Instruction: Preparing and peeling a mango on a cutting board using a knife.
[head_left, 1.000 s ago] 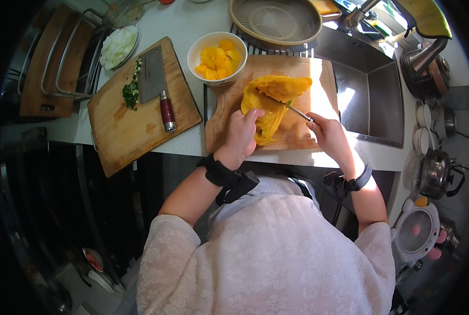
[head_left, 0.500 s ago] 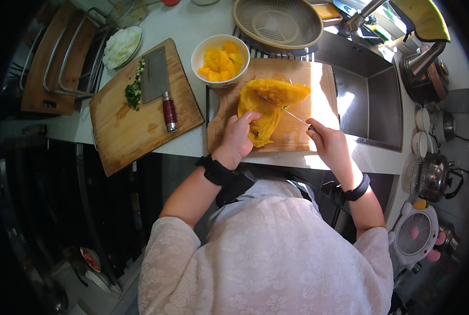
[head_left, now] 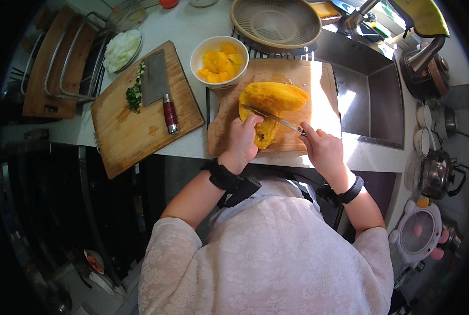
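A large yellow-orange fruit, seemingly a mango (head_left: 276,97), lies opened on the light wooden cutting board (head_left: 318,89). My left hand (head_left: 243,139) grips its near left side, thumb pressed onto the flesh and the other fingers mostly hidden. In my right hand (head_left: 323,149) is a slim knife (head_left: 281,122), held by its handle. The blade points left and away and lies across the fruit, its tip close above my left thumb. Just behind the board's left corner, a white bowl (head_left: 195,63) holds several yellow-orange chunks (head_left: 221,64).
To the left, a second cutting board (head_left: 124,136) bears a cleaver (head_left: 155,79) and chopped green onion (head_left: 134,94). A plate of pale chopped pieces (head_left: 121,50) stands behind it. A beige strainer basket (head_left: 276,23) is at the back, and a steel sink (head_left: 381,105) lies right.
The fruit's flap has turned, and its far part now looks rounder and folded over. My right hand has shifted slightly left and down, bringing the blade lower across the fruit.
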A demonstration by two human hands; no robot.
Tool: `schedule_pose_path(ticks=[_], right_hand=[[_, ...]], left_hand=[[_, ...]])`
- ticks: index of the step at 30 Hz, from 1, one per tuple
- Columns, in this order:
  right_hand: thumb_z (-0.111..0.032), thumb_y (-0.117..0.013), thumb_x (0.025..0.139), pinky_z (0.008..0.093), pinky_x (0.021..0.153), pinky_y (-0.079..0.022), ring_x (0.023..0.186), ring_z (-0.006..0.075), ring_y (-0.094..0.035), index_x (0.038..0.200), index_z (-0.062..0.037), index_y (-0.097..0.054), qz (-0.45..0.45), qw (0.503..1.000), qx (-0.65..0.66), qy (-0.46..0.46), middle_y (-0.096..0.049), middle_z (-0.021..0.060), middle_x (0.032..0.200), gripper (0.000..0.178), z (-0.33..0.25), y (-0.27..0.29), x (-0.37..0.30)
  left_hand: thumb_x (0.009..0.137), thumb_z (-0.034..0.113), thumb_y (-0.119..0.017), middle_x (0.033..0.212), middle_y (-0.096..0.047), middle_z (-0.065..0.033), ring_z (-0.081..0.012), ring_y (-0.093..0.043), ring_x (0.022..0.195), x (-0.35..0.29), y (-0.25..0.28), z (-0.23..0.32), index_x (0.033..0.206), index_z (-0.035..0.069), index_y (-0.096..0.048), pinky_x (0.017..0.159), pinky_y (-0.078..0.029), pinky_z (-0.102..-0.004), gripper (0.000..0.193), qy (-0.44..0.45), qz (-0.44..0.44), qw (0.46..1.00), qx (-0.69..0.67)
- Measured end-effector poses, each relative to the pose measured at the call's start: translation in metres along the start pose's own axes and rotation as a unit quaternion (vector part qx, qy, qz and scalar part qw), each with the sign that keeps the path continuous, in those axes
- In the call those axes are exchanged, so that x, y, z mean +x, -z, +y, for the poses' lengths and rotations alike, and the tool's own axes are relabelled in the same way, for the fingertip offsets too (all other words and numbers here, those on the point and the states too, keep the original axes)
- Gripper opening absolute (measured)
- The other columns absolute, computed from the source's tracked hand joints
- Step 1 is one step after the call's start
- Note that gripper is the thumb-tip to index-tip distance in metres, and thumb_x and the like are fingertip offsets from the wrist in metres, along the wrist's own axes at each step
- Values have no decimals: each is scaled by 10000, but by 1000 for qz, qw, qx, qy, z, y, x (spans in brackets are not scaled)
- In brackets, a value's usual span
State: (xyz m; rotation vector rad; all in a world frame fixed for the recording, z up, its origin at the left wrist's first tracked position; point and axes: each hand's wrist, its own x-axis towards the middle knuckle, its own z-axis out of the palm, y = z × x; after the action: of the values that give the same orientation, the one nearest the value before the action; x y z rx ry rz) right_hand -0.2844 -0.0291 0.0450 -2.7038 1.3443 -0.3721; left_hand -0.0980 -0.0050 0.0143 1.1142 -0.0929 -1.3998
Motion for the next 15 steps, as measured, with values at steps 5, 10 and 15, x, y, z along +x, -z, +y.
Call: schedule_pose_path(ticks=[5,10,15], right_hand=[[-240,-592,785,320,418,-378,437,224,-483,1027,-123,-534,19,1000,-11,-8,-482,57,550,275,2,-6,1],[-196,-587,793,324,448,-397,474,242,-505,1049,-101,-542,8,998,53,-25,-505,85,574,277,1,-4,6],[-142,-574,797,332,482,-415,519,281,-544,993,-52,-564,-53,952,278,-120,-537,132,586,215,12,-1,12]], left_hand=[[752,43,-534,750,-553,-39,-140,-533,709,1,-1,-2,777,6,-566,665,-447,-270,54,1,11,1000,-14],[784,93,-539,810,-553,-48,-162,-531,800,6,4,-3,794,19,-559,748,-444,-296,77,17,2,1000,-9],[779,80,-537,808,-561,-62,-172,-548,782,4,-5,2,792,7,-562,730,-458,-303,79,49,-12,997,-52]])
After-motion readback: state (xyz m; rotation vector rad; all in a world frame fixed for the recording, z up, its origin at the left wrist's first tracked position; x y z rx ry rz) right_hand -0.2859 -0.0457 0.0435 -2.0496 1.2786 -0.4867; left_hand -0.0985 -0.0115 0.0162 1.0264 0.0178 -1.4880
